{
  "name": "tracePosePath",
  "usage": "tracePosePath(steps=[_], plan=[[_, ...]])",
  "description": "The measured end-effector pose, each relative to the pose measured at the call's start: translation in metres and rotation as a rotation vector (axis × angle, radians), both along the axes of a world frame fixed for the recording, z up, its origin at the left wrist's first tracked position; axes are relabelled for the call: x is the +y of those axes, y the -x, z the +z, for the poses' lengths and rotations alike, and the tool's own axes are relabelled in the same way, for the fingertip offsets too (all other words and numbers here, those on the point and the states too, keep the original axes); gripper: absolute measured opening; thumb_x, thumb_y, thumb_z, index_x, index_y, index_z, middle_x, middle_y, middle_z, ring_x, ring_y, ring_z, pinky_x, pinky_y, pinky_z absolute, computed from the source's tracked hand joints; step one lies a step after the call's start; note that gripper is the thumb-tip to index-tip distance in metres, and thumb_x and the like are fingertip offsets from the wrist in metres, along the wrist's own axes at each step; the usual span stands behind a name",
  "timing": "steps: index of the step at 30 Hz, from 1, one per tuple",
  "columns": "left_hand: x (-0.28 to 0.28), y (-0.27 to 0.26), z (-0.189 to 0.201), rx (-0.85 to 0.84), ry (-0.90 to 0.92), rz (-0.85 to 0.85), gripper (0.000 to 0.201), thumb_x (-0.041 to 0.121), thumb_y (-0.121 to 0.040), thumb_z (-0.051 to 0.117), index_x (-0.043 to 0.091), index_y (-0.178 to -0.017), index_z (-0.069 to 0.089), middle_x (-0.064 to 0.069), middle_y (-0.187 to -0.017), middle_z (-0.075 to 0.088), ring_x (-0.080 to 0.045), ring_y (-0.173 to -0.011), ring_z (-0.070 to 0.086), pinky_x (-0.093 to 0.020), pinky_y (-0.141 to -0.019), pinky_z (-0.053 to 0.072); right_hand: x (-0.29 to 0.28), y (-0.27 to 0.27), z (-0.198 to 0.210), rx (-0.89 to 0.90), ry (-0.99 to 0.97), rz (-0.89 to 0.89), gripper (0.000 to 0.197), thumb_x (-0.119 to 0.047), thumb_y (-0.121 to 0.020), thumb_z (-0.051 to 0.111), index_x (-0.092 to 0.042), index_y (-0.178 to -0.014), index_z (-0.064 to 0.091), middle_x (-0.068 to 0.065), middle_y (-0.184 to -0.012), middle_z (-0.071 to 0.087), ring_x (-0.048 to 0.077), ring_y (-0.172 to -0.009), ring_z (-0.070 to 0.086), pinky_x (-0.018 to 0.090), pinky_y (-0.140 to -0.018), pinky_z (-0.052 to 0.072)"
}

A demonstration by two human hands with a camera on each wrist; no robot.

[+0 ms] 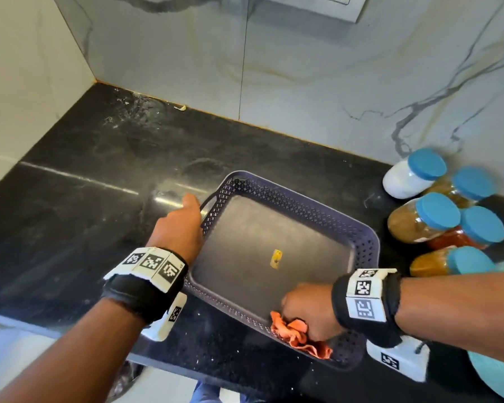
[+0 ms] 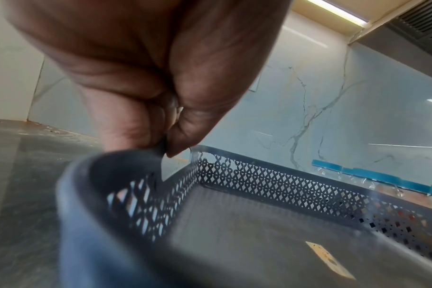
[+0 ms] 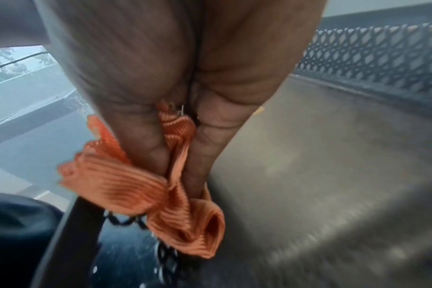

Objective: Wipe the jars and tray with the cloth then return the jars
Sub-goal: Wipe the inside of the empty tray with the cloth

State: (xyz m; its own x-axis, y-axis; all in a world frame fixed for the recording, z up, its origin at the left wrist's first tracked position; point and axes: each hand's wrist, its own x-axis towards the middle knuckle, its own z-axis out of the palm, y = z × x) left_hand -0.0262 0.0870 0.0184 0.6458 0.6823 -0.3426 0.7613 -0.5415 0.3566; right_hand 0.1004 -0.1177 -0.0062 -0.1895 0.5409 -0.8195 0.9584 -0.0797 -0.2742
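Both forearms fill the near edge of the head view, each w/ a black wrist strap carrying square-code markers. Left hand (image 1: 184,225) sits at the left end of the tray (image 1: 367,242), on its handle cutout. Head view shows only the back of that hand; the left wrist cam shows thumb & fingers (image 2: 126,132) pinching the rim there, so the hand is closed on the tray.

Tray is dark grey plastic w/ lattice sides, resting on the black stone surface (image 1: 85,184), angled to the near edge. One small yellowish sticker (image 1: 276,259) lies mid-floor of the tray; left wrist cam picks it up too, blurred.

Right hand (image 1: 309,309) is at the tray's near right corner, fingers curled tight round the orange cloth (image 1: 297,335). Head view shows the cloth bunched and spilling over the near rim. Right wrist cam adds what the head view can't: ribbed weave, cloth squeezed between the fingers (image 3: 210,140), a loose fold hanging past the lattice wall. Whether the cloth presses the tray floor, can't tell.

Farthest right: jars (image 1: 422,219), 5 counted, all w/ blue lids, standing on the surface just beside the tray's right end, none in it. 1 holds white stuff, 3 brown/yellow, 1 red. Left wrist cam only gets a row of blue lids over the far wall, count unclear there. Marble-look wall tiles run behind.
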Motion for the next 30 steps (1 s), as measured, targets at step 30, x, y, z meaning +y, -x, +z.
tracePosePath(steps=[30], plan=[[-0.004,0.051,-0.023,-0.102,0.275,0.555,0.022,0.011,-0.092,0.045,0.014,-0.11,0.033,-0.019,-0.083,0.07,-0.039,-0.061,0.072,-0.044,-0.062,0.063,0.041,0.031,0.016,0.173,-0.069,-0.257,0.018,-0.023,-0.086,0.068,-0.005,-0.085,0.067,0.005,-0.071,0.057,0.023,-0.068,0.05,0.03,-0.063,0.039]])
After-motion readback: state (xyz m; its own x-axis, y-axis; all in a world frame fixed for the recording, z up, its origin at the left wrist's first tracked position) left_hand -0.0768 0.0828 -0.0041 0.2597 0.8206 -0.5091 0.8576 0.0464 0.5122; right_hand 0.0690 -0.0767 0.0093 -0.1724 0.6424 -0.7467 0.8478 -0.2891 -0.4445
